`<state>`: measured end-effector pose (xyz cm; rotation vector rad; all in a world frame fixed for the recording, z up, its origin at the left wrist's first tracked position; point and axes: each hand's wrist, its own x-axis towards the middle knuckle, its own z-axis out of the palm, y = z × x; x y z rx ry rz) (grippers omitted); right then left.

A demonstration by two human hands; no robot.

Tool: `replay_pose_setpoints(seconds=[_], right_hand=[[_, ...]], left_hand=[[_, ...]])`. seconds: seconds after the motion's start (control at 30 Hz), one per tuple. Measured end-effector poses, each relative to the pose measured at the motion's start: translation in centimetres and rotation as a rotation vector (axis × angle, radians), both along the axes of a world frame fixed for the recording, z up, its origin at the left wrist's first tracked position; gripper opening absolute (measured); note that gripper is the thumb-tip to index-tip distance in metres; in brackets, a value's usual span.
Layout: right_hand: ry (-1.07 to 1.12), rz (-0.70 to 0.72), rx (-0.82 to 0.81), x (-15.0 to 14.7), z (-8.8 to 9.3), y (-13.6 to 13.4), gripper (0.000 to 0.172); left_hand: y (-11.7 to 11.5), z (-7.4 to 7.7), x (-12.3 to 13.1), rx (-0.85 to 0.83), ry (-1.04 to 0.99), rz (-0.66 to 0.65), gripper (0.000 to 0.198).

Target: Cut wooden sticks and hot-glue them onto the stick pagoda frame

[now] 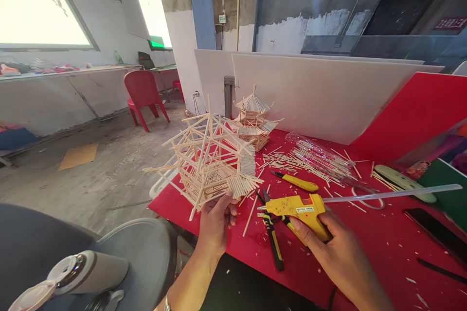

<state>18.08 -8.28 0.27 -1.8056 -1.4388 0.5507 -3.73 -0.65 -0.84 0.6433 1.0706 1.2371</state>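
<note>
An open-framed stick model (209, 155) of a many-sided tower stands at the near left corner of the red table (292, 262). My left hand (219, 216) is closed at its lower front edge, with fingertips against the short sticks of a roof panel. My right hand (328, 238) is wrapped round a yellow glue gun (302, 209); its nozzle points left toward the model, apart from it, and a long clear glue stick (394, 194) sticks out of its back. Black-and-yellow pliers (273, 243) lie under the gun. Beyond them is a yellow utility knife (299, 182).
A finished-looking stick pagoda (253, 116) stands behind the model. Loose sticks and a plastic bag of sticks (321, 160) lie right of it. A green case (404, 183) and a phone (438, 233) are at the right. A bottle (98, 272) lies on a grey stool (146, 252).
</note>
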Motion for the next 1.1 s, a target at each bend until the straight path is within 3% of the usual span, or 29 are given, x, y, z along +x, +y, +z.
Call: replay_pose_setpoints(seconds=[0.4,0.67,0.8,0.97,1.1], right_hand=[[0.036,-0.011,0.009,0.3,-0.1,-0.3,0.04],[0.218,-0.033,-0.057,1.7,-0.5,-0.7,0.042],[0.238,-0.196,-0.037,4.1,-2.2,-0.9,0.048],[-0.148,-0.456,-0.146,9.0,-5.8,-1.5,0.057],[-0.294,-0.511,-0.22,12.3,-8.2,-1.8,0.062]], left_hand=[[0.4,0.1,-0.1,-0.021,0.033,-0.037,0.04],[0.3,0.4,-0.2,-0.023,0.079,-0.044,0.044],[-1.3,-0.3,-0.3,-0.004,0.087,-0.065,0.047],[-3.5,-2.4,0.8,-0.005,0.197,-0.148,0.04],[-3.9,-3.8,2.2,0.099,0.399,-0.283,0.031]])
